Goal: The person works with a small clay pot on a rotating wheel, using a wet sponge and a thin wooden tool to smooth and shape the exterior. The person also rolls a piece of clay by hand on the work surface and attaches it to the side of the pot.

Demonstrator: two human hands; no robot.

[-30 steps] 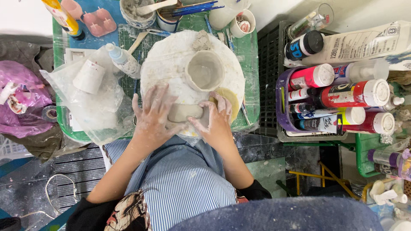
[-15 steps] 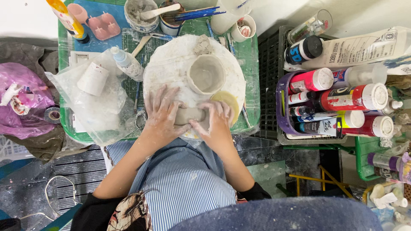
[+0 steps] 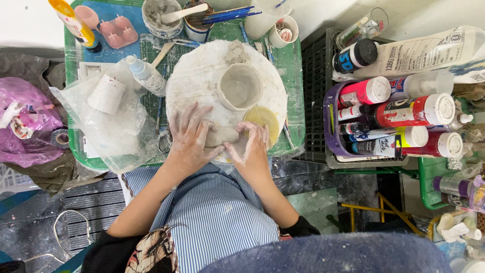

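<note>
My left hand [image 3: 191, 135] and my right hand [image 3: 251, 146] press on a flat lump of grey clay [image 3: 221, 135] at the near edge of a round white work board [image 3: 202, 76]. The left hand lies spread on the lump's left side; the right hand's fingers curl over its right side. Both hands are dusted with clay. A hollow clay cup [image 3: 239, 86] stands just beyond the lump. A yellow round sponge [image 3: 264, 119] lies beside my right hand. A small clay scrap [image 3: 234, 50] sits at the board's far edge.
A green tray [image 3: 294, 76] carries the board, a spray bottle [image 3: 146, 75], bowls of slip [image 3: 160, 15], brushes [image 3: 222, 14] and a bagged paper cup [image 3: 107, 94]. A basket of paint bottles [image 3: 399, 121] stands right. A purple bag [image 3: 25, 121] lies left.
The camera has shifted a little. My hands have stayed on the clay lump, kneading it, with the fingers drawing slightly closer around it.
</note>
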